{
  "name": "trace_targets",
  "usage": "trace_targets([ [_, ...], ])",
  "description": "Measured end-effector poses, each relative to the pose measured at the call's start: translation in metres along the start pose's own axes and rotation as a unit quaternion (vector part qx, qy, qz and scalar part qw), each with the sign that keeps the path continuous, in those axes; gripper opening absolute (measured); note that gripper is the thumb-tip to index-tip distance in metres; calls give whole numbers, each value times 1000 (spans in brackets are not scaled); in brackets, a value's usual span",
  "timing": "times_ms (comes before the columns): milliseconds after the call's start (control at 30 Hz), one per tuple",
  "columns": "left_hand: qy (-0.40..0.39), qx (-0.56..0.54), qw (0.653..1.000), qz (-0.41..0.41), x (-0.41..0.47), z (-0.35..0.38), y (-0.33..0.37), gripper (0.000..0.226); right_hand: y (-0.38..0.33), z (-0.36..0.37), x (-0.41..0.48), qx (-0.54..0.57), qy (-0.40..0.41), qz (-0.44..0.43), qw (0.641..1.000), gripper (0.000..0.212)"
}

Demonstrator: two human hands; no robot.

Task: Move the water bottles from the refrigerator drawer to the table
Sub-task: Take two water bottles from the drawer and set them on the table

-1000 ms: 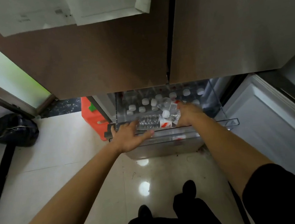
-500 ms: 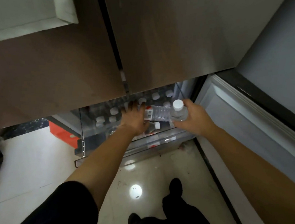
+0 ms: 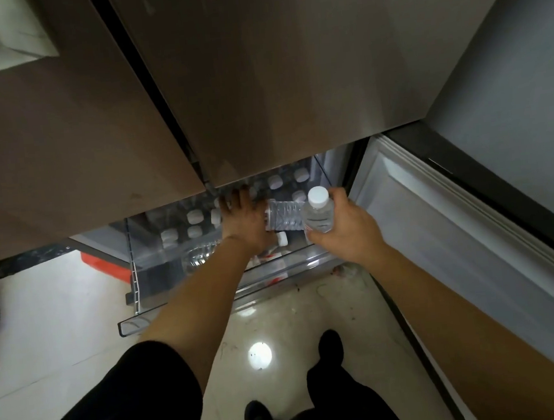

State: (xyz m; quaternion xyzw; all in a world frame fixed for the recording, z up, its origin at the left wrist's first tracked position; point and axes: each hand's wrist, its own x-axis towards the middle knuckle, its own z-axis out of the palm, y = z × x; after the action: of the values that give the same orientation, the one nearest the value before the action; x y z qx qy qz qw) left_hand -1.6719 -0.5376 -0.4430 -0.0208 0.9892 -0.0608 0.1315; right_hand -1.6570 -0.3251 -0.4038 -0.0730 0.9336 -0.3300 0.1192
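Bottle [image 3: 318, 216] upright in right hand [image 3: 344, 234], left hand [image 3: 244, 221] against lying bottle [image 3: 284, 217]

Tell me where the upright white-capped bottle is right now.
Head view, right of centre: the upright bottle is gripped in the right hand, above the right end of the open drawer, beside a lying bottle by the left hand.

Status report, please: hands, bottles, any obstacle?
Right hand grips upright bottle. Left hand in drawer, against lying bottle, grip unclear. No obstacle seen.
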Motion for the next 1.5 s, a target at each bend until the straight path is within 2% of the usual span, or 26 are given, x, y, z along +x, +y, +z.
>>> trace_targets([
  [67,-5,-32,999,-28,-5,4,-4,91,0,1,1,-11,0,4,1000,76],
  [133,16,-74,994,-85,-11,5,-10,103,-1,2,2,-17,1,12,1000,75],
  [200,38,-147,972,-178,-16,5,-18,123,-2,4,2,-23,5,18,1000,75],
  [267,20,-238,939,-248,-16,4,-23,134,-5,5,2,-27,9,21,999,75],
  [433,-46,-353,896,-267,-3,-7,-14,134,-7,6,1,-41,16,24,999,76],
  [567,-64,-462,840,-276,-3,-7,-16,131,-8,6,-1,-34,22,26,999,76],
  [667,0,-589,758,-281,0,-5,-15,135,-10,7,-2,-38,32,31,998,76],
  [767,57,-671,679,-290,-5,-5,-6,118,-10,7,-3,-36,48,44,997,74],
  [833,52,-743,595,-302,-15,-15,2,96,-9,6,-4,-23,56,50,997,71],
  [900,11,-813,497,-304,-18,-18,9,53,-9,5,-4,-14,59,52,997,69],
  [933,-3,-834,463,-302,-20,-22,13,34,-9,5,-4,-12,60,55,997,69],
  [1000,-25,-849,434,-299,-18,-27,16,22,-9,7,-4,-6,63,61,996,69],
  [1033,-36,-855,430,-287,-16,-30,18,29,-9,7,-4,-2,66,62,996,70],
  [1133,-60,-852,448,-266,-10,-33,32,77,-8,9,-3,2,73,65,995,70],
  [1167,-51,-849,450,-273,-9,-34,37,83,-8,9,-3,3,73,66,995,70],
  [1233,-15,-837,463,-291,-8,-37,46,83,-8,11,-2,3,72,64,995,70],
  [1333,37,-826,474,-302,-16,-37,46,66,-8,12,-1,-1,69,67,995,71],
  [1433,101,-795,525,-286,-34,-38,40,62,-15,7,-6,4,67,71,995,69],
  [1500,145,-787,536,-270,-49,-43,30,61,-23,5,-14,-4,71,57,996,71],
])
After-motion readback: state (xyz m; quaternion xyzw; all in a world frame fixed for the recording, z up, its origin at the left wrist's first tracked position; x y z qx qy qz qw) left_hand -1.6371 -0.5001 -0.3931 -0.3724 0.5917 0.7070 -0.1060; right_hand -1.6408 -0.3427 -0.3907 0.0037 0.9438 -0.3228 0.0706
